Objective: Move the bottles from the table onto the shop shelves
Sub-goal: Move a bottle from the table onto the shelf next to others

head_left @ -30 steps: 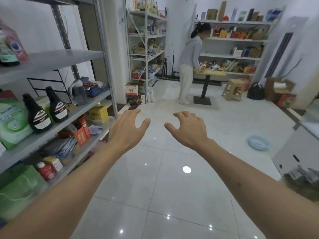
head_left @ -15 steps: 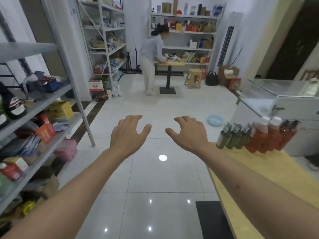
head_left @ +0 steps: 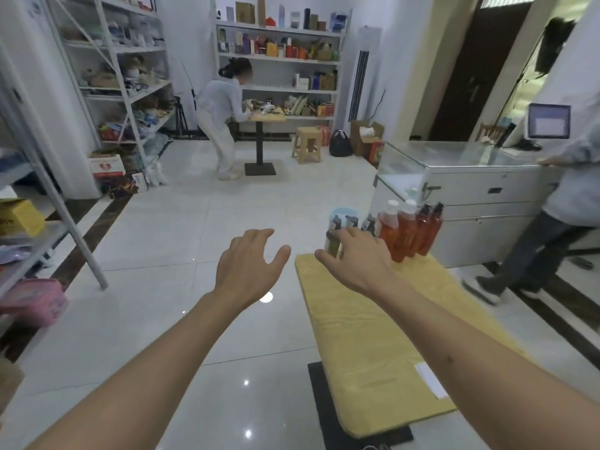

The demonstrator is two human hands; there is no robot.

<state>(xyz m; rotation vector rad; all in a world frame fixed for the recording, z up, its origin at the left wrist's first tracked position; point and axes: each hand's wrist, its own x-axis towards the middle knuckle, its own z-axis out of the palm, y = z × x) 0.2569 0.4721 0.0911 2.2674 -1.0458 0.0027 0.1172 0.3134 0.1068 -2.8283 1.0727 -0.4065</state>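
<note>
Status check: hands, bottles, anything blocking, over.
Left hand open, empty. Right hand open, reaching the dark olive pump bottles; contact unclear. Orange-red bottles stand on the yellow wooden table. Nothing blocks.

both arms outstretched; left grip (head_left: 250, 264) and right grip (head_left: 354, 258) spread, empty.

The near stretch of the yellow surface (head_left: 373, 336) was left bare, save a white slip (head_left: 430, 380) at its right edge. Its far end was blocked by crowded bottles (head_left: 404, 230) — a glass counter (head_left: 461, 177) stood just behind.
</note>
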